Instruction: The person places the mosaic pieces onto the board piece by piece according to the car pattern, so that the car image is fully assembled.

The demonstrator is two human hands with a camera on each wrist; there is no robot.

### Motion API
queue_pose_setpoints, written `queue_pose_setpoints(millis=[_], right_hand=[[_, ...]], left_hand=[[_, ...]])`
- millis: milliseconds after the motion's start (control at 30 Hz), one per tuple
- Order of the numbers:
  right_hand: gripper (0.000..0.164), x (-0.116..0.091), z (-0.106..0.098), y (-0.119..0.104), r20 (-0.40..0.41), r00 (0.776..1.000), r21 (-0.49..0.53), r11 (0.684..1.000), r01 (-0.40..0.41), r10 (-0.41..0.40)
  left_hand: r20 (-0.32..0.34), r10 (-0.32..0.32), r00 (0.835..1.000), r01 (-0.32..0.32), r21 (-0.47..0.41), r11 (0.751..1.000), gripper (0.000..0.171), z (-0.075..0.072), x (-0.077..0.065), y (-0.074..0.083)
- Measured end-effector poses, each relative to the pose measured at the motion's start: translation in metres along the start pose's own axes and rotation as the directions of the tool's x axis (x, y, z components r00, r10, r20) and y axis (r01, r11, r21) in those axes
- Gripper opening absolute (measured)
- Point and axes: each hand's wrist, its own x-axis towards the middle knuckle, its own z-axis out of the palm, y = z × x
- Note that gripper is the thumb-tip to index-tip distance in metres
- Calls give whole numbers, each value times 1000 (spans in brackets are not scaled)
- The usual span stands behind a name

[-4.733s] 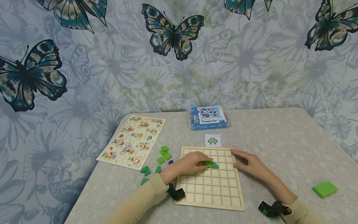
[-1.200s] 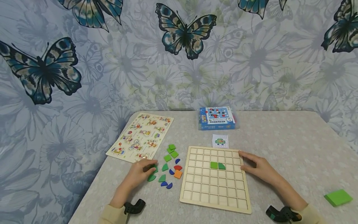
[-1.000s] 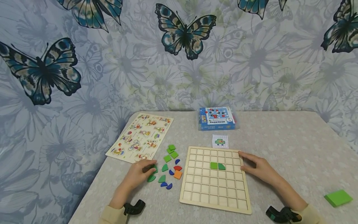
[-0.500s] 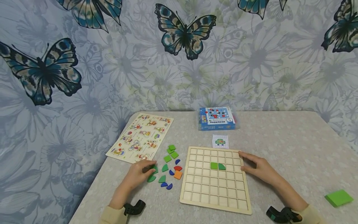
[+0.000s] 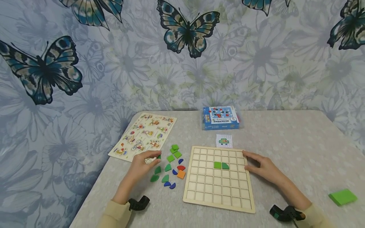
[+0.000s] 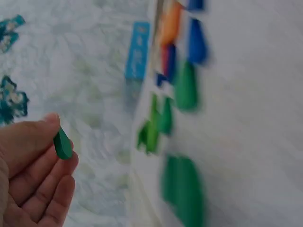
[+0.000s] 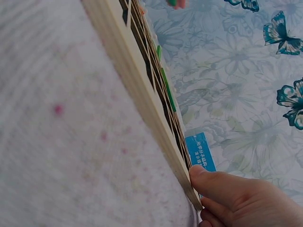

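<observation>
My left hand pinches a small dark green quarter-circle tile between thumb and fingers, held up off the table. Just below it lie two more dark green tiles. A square wooden grid board lies flat to the right. A light green square tile and a dark green quarter-circle tile sit side by side in its upper middle cells. At the board's far right corner, my right hand holds the edge, its thumb against the rim.
Between hand and board lie light green squares, blue half-circles, a red piece and an orange square. Behind are a pattern card, a blue box and a picture board. A green block lies far right.
After placing the light green square on the board, my left hand moved left to the dark green tiles. It has since lifted one up. My right hand stays at the board's edge.
</observation>
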Motion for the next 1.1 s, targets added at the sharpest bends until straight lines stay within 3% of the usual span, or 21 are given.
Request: queue_pose_setpoints(millis=[200, 400, 600, 833, 933, 1100], right_hand=[[60, 1, -2, 2, 14, 1000, 16, 1000, -13, 13], [60, 1, -2, 2, 10, 1000, 28, 1000, 0, 0], [59, 1, -2, 2, -5, 1000, 4, 1000, 11, -11], [60, -1, -2, 3, -7, 1000, -2, 1000, 21, -21], [60, 0, -1, 4, -4, 1000, -5, 1000, 26, -26], [60, 1, -2, 4, -7, 999, -30, 999, 33, -34]], left_hand=[[77, 40, 996, -33, -84, 996, 33, 10, 33, 29], [197, 110, 974, -87, -120, 989, 32, 38, 54, 46], [306, 192, 932, -167, -107, 980, 34, 71, 71, 58], [414, 299, 860, -272, -125, 954, 34, 105, 84, 70], [440, 320, 839, -300, -117, 947, 35, 115, 87, 73], [489, 308, 816, -275, -139, 951, 35, 129, 87, 73]])
